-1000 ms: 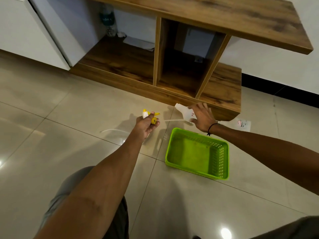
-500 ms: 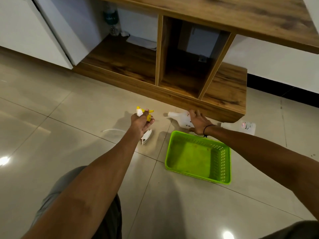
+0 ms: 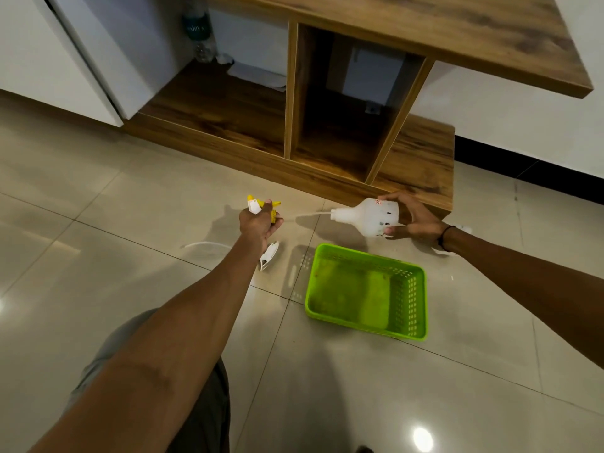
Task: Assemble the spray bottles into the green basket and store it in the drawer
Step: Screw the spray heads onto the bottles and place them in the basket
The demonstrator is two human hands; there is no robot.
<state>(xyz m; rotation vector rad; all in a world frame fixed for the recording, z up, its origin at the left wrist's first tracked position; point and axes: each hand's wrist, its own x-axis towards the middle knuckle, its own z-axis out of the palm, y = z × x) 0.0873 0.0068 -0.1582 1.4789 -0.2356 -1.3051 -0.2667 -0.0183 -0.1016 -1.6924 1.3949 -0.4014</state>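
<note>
My left hand (image 3: 258,222) grips a yellow and white spray head (image 3: 261,206) above the floor. Its thin white dip tube (image 3: 309,214) runs right, toward the neck of a white bottle (image 3: 369,215). That bottle lies sideways in the air, neck pointing left, held round its body by my right hand (image 3: 413,217). The empty green basket (image 3: 408,302) sits on the tiles just below the bottle. A second white spray head (image 3: 268,255) with a loose tube (image 3: 206,245) lies on the floor under my left wrist. Another white bottle (image 3: 464,228) peeks out behind my right wrist.
A low wooden cabinet (image 3: 327,178) with open compartments stands behind the hands, under a wooden top (image 3: 457,40). A water bottle (image 3: 201,34) and white papers sit deep in the left compartment. A white door panel (image 3: 81,60) is at the far left. My knee shows at the bottom.
My right hand has lifted the white bottle off the floor and turned its neck toward the spray head. My left hand has stayed in place with the spray head.
</note>
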